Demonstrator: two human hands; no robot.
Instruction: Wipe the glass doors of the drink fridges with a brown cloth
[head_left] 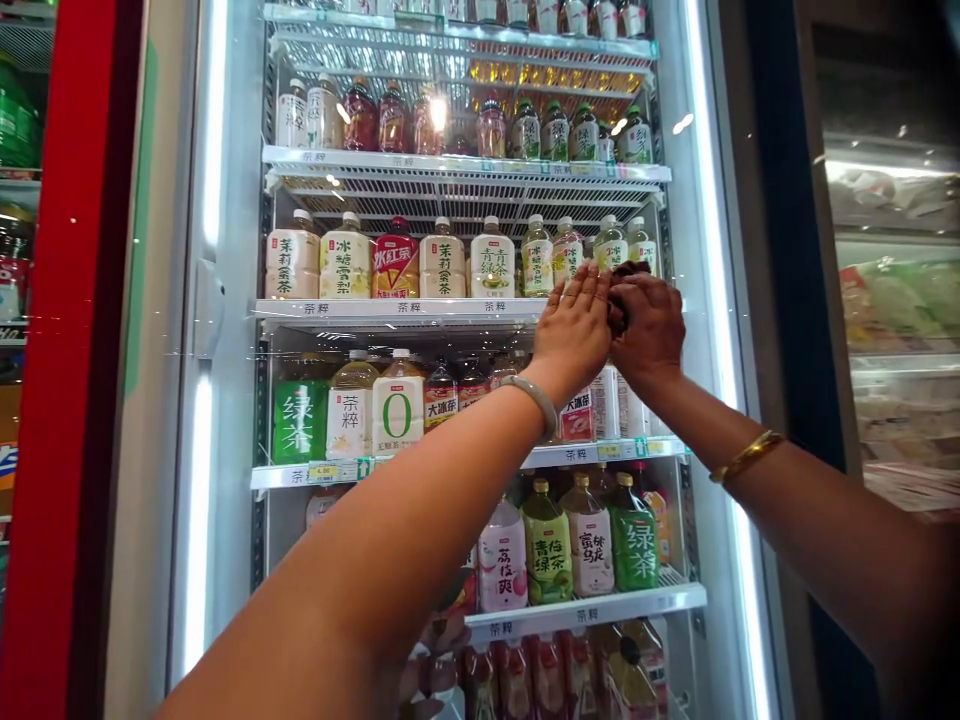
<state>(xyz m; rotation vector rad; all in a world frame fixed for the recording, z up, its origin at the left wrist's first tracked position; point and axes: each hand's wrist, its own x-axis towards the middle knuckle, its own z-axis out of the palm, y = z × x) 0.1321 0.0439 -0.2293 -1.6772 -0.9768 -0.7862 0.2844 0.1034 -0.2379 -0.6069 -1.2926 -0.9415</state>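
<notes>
Both arms reach up to the glass door of a lit drinks cooler. My left hand [574, 318], with a pale bangle on its wrist, lies with straight fingers against the glass, holding nothing that shows. Touching it on the right is my right hand [651, 325], its fingers curled round something dark and bunched [618, 312] that I cannot make out. A gold bangle is on the right wrist. Behind the hands, a row of tea bottles [491, 258] stands on a white shelf [442, 310]. Parts of the bottles there are hidden.
More bottles fill the shelves above and below, including a green one [300, 415] at the left. The cooler's bright light strips [712, 150] run up both sides. A red upright panel [64, 350] stands far left, and shelves of packaged goods [892, 300] are at the right.
</notes>
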